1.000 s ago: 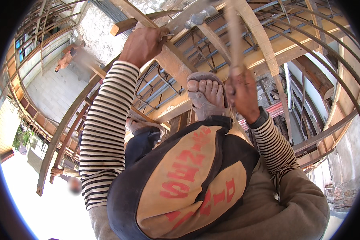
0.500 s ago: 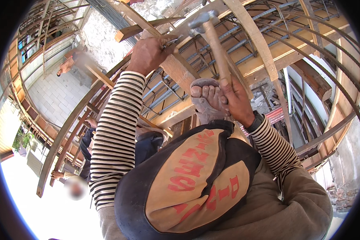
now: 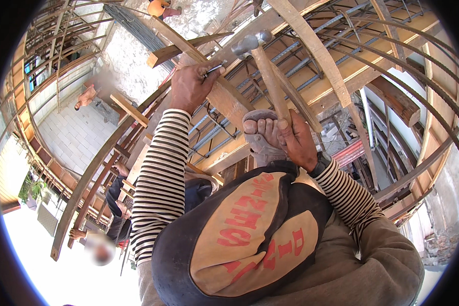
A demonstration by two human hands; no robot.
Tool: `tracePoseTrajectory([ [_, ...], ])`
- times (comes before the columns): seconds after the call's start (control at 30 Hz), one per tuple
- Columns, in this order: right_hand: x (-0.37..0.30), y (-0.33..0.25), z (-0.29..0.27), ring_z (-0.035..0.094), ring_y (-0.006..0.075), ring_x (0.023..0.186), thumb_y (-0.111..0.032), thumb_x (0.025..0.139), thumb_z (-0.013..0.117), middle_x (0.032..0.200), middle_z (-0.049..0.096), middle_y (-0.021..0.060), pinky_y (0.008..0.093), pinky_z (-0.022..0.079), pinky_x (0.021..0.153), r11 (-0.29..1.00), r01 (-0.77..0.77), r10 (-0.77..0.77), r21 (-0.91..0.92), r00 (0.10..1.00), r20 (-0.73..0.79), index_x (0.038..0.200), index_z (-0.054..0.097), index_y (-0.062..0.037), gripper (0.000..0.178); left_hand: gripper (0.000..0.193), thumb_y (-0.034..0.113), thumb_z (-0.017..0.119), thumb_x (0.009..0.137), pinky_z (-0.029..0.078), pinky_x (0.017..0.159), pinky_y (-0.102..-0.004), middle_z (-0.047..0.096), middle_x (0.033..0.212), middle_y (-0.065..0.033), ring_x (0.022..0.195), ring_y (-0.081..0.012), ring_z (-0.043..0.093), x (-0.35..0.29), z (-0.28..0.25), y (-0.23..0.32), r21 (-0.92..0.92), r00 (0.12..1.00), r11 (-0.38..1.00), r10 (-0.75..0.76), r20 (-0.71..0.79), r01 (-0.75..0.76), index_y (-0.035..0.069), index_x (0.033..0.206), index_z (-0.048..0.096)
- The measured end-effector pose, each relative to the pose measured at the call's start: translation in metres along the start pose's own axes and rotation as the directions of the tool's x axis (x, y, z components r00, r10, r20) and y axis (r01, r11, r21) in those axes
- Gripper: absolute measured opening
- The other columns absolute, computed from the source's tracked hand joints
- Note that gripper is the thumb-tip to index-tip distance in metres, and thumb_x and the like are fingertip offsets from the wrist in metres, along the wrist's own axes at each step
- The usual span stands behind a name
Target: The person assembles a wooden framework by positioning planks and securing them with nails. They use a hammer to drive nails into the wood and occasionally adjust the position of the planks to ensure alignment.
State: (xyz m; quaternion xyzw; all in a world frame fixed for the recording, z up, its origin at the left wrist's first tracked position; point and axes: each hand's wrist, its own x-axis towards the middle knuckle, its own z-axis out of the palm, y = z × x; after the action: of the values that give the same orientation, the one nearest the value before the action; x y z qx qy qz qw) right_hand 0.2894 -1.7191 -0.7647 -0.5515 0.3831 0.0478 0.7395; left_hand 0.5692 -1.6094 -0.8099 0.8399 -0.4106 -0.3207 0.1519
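Observation:
My right hand point(image 3: 298, 143) is closed round the wooden handle of a hammer point(image 3: 270, 79). The hammer's steel head points up and away, above the timber. Farther left, my left hand point(image 3: 190, 87) is closed on a thin, shiny nail point(image 3: 214, 69). That hand rests at the upper end of a short wooden board point(image 3: 228, 99), which slants across the formwork. My sandalled foot point(image 3: 265, 133) stands at the board's lower end, beside my right hand.
Steel rebar point(image 3: 209, 128) runs inside the wooden formwork point(image 3: 234, 154). Curved bars point(image 3: 408, 56) arch at right. A long plank point(image 3: 316, 48) crosses above the hammer. Co-workers are at far left, one point(image 3: 101, 250) low and one point(image 3: 89, 96) beyond. Another person point(image 3: 160, 8) is at top.
The hammer head has shifted slightly left and down. My left hand has moved a little down against the board. The low co-worker at left has shifted slightly; a person shows more at top.

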Motion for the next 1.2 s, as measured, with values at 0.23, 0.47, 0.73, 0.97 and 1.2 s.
tracePoseTrajectory([
  [0.23, 0.012, -0.003, -0.006, 0.049, 0.008, 0.059, -0.038, 0.103, 0.049, 0.071, 0.053, 0.0032, 0.0249, 0.04, 0.053, 0.996, 0.005, -0.003, 0.088, 1.0, -0.02, 0.114, 0.052, 0.0, 0.04, 0.027, 0.037, 0.066, 0.091, 0.053, 0.065, -0.0372, 0.072, 0.08, -0.011, 0.07, -0.0264, 0.069, -0.003, -0.001, 0.0, -0.036, 0.999, 0.999, -0.011, -0.035, 0.009, 0.017, 0.108, 0.076],
  [0.47, 0.002, -0.031, 0.004, 0.04, 0.0033, 0.053, -0.04, 0.104, 0.047, 0.068, 0.046, -0.0024, 0.0205, 0.032, 0.045, 0.855, 0.262, -0.212, 0.447, 0.964, -0.158, 0.101, 0.049, -0.0051, 0.035, 0.025, 0.035, 0.067, 0.091, 0.054, 0.066, -0.0359, 0.073, 0.083, -0.011, 0.072, -0.0262, 0.07, -0.002, 0.0, 0.001, -0.105, 0.999, 0.995, -0.005, -0.051, 0.0, 0.018, 0.106, 0.076],
  [0.73, 0.009, -0.031, 0.002, 0.037, 0.0037, 0.047, -0.042, 0.105, 0.042, 0.065, 0.042, -0.0037, 0.0203, 0.031, 0.04, 0.841, -0.078, 0.06, 0.535, 0.997, 0.051, 0.097, 0.046, -0.007, 0.036, 0.027, 0.035, 0.066, 0.091, 0.053, 0.066, -0.038, 0.072, 0.081, -0.0128, 0.071, -0.0279, 0.069, -0.003, -0.005, 0.003, -0.057, 0.999, 0.997, -0.044, 0.004, 0.044, 0.016, 0.107, 0.076],
  [0.97, 0.008, -0.025, 0.007, 0.036, 0.0064, 0.042, -0.059, 0.1, 0.039, 0.062, 0.041, -0.0022, 0.0231, 0.034, 0.035, 0.802, -0.47, 0.354, 0.369, 0.871, 0.341, 0.097, 0.046, -0.0102, 0.05, 0.026, 0.035, 0.066, 0.092, 0.053, 0.064, -0.0386, 0.071, 0.081, -0.0134, 0.068, -0.029, 0.067, -0.007, 0.002, -0.01, -0.067, 0.999, 0.998, -0.023, -0.028, 0.021, 0.017, 0.106, 0.076],
  [1.2, 0.001, -0.023, 0.007, 0.037, 0.0046, 0.044, -0.053, 0.103, 0.039, 0.065, 0.043, -0.0024, 0.0203, 0.033, 0.036, 0.833, -0.355, 0.266, 0.423, 0.929, 0.255, 0.096, 0.046, -0.0097, 0.044, 0.025, 0.029, 0.068, 0.092, 0.052, 0.064, -0.0354, 0.07, 0.079, -0.0141, 0.067, -0.0255, 0.067, -0.004, -0.006, 0.004, -0.031, 0.997, 0.997, -0.063, 0.035, 0.064, 0.011, 0.108, 0.075],
])
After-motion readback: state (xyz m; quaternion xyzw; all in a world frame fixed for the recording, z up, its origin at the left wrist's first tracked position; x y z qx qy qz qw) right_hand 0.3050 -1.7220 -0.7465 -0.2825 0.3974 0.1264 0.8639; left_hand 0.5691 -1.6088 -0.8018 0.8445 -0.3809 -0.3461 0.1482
